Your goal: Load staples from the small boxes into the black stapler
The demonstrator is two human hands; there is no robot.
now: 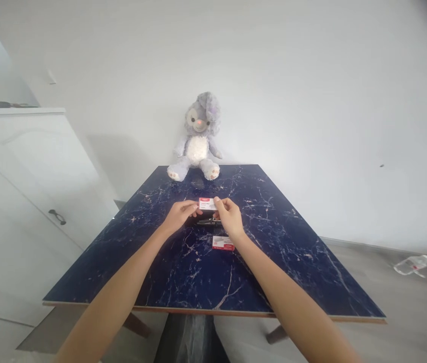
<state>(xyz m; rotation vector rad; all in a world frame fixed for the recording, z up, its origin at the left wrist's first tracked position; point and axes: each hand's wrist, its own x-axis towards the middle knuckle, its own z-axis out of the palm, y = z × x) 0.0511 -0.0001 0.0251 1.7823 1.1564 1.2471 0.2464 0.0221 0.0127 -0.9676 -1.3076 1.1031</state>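
Note:
A small red-and-white box (206, 203) with printed lettering is held up over the table, between my two hands. The fingertips of my left hand (178, 215) pinch its left end. My right hand (230, 217) grips the right end, thumb across the printed face. Just below the box lies a long black object (205, 222) with a shiny metal part, perhaps a stapler; my fingers partly hide it. Nearer to me, a second red-and-white box (222, 243) rests on the table, its right edge close to my right wrist. A grey bar is pictured on it.
The dark blue marble-patterned table (183, 282) stands against a pale wall. A grey-lilac plush toy (197, 146) sits at its far edge. White cabinets (16, 201) stand on the left. Clear plastic items (414, 264) lie on the floor at right.

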